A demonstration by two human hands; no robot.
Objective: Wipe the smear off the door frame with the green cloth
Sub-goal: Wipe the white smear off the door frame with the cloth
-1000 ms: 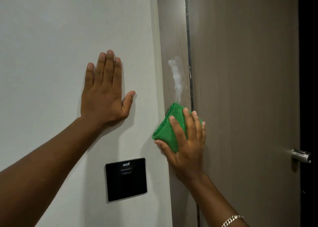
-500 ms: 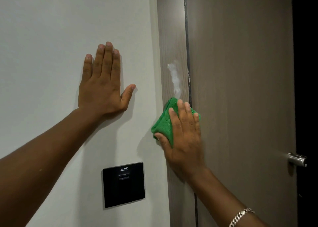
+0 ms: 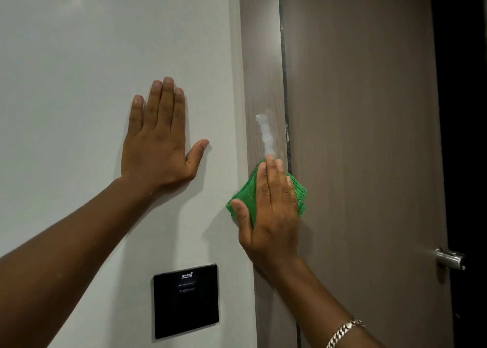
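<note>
A white smear [image 3: 266,131] runs down the grey wood-grain door frame [image 3: 261,57]. My right hand [image 3: 271,216] presses a folded green cloth [image 3: 246,197] flat against the frame, its fingertips touching the smear's lower end. The cloth sticks out on both sides of the hand and is mostly covered by it. My left hand [image 3: 160,139] lies flat on the white wall [image 3: 79,84] to the left of the frame, fingers spread and holding nothing.
A black square wall panel [image 3: 185,300] sits low on the wall below my hands. The brown door [image 3: 369,110] is right of the frame, with a metal handle [image 3: 449,259] at its right edge. Beyond the door edge is darkness.
My right hand has slid the green cloth up the frame, reaching the bottom of the smear. The left hand stays flat on the wall.
</note>
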